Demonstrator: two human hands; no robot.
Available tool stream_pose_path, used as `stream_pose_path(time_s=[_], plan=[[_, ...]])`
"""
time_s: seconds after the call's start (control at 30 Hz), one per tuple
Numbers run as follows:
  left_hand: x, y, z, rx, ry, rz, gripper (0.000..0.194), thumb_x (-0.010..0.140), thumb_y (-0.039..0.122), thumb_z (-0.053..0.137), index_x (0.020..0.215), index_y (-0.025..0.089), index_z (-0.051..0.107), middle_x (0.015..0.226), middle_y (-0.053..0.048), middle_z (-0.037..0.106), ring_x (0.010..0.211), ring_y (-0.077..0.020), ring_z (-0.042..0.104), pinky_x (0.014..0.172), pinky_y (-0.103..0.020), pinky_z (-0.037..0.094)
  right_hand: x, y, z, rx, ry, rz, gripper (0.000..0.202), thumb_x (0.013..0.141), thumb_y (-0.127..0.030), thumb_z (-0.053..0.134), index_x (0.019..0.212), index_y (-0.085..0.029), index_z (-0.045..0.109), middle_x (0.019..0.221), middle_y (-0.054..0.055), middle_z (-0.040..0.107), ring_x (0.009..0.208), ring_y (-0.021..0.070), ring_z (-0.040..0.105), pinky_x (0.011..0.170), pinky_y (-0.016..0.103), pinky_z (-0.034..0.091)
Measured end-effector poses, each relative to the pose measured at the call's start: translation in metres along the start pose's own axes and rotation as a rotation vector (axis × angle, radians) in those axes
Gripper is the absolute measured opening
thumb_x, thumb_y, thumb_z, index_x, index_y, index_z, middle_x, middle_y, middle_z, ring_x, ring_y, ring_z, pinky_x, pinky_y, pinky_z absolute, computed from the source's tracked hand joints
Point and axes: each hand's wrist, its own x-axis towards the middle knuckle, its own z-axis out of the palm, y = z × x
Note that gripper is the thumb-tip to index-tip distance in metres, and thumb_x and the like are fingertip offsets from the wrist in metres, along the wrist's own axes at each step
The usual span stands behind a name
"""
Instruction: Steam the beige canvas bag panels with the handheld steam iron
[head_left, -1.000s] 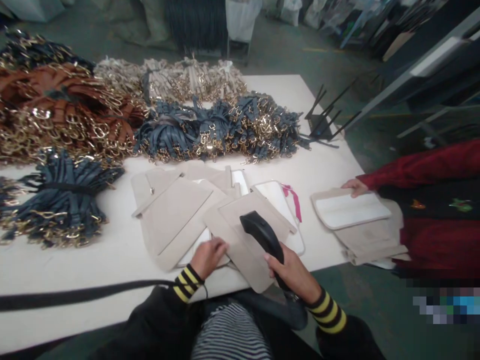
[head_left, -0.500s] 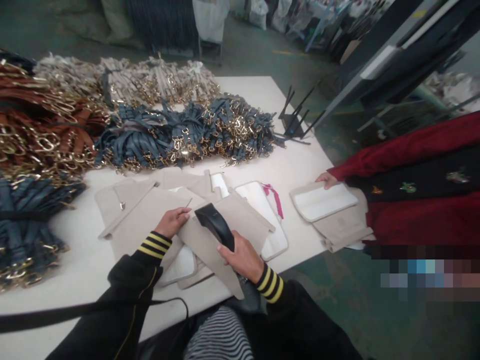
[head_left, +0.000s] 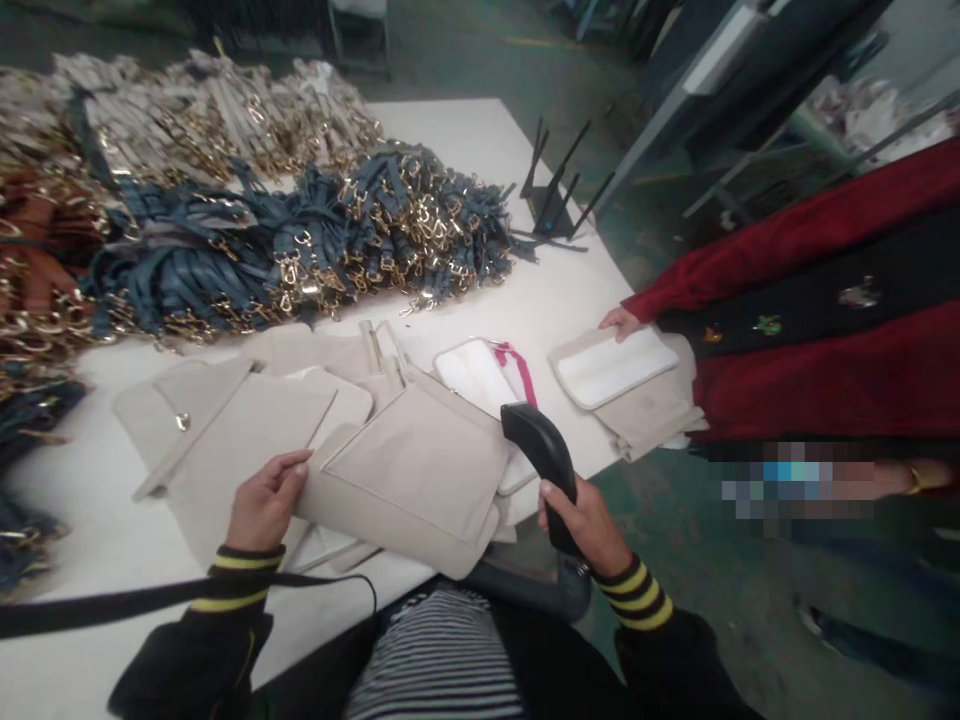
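Note:
My left hand (head_left: 264, 500) is closed, thumb and fingers pinching the left end of a beige bag piece (head_left: 420, 465) with a stitched flat pocket. That piece lies tilted over other beige pieces (head_left: 225, 450) at the table's front edge. My right hand (head_left: 589, 525) is wrapped round the lower part of a black curved handheld tool (head_left: 544, 440) with a blunt, wide tip; its exact kind cannot be made out. The tool's tip points up and left, close to the right edge of the bag piece. A white-faced panel (head_left: 480, 372) and a pink ribbon (head_left: 517, 370) lie behind.
Bundles of blue straps (head_left: 315, 240) with gold clips, beige straps (head_left: 225, 110) and brown straps (head_left: 45, 240) cover the table's far and left parts. A black device with antennas (head_left: 551, 205) stands at the far corner. At right, a person's hand (head_left: 621, 322) rests on stacked pieces (head_left: 622, 370).
My right hand has moved right with the black tool, off the bag piece. My left hand has moved left and now grips the piece, which is turned flatter. The view has shifted right.

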Motion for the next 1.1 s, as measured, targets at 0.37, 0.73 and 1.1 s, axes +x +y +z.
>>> stream_pose_path(time_s=[0.37, 0.73, 1.1], plan=[[0.019, 0.003, 0.03, 0.022, 0.067, -0.057, 0.023, 0.066, 0.038, 0.054, 0.08, 0.024, 0.066, 0.061, 0.007, 0.065, 0.067, -0.0157, 0.056, 0.064, -0.026, 0.046, -0.008, 0.037, -0.022, 0.085, 0.044, 0.098, 0.029, 0.078, -0.045, 0.05, 0.075, -0.018, 0.044, 0.056, -0.004, 0.053, 0.044, 0.0119, 0.056, 0.043, 0.023, 0.044], [0.023, 0.011, 0.031, 0.108, 0.052, -0.126, 0.027, 0.061, 0.037, 0.055, 0.08, 0.023, 0.067, 0.063, 0.005, 0.065, 0.073, -0.0175, 0.058, 0.069, -0.028, 0.045, 0.019, 0.053, -0.01, -0.079, 0.183, 0.1, 0.02, 0.082, -0.038, 0.048, 0.078, -0.019, 0.043, 0.049, -0.003, 0.054, 0.043, 0.014, 0.057, 0.044, 0.023, 0.043], [0.03, 0.001, 0.03, 0.071, -0.055, -0.062, 0.04, 0.058, 0.045, 0.053, 0.082, 0.016, 0.065, 0.066, -0.001, 0.066, 0.071, -0.0199, 0.058, 0.067, -0.029, 0.047, 0.024, 0.04, -0.006, -0.034, 0.14, 0.083, 0.019, 0.08, -0.037, 0.05, 0.079, -0.019, 0.044, 0.055, -0.001, 0.056, 0.045, 0.0149, 0.058, 0.046, 0.024, 0.044]])
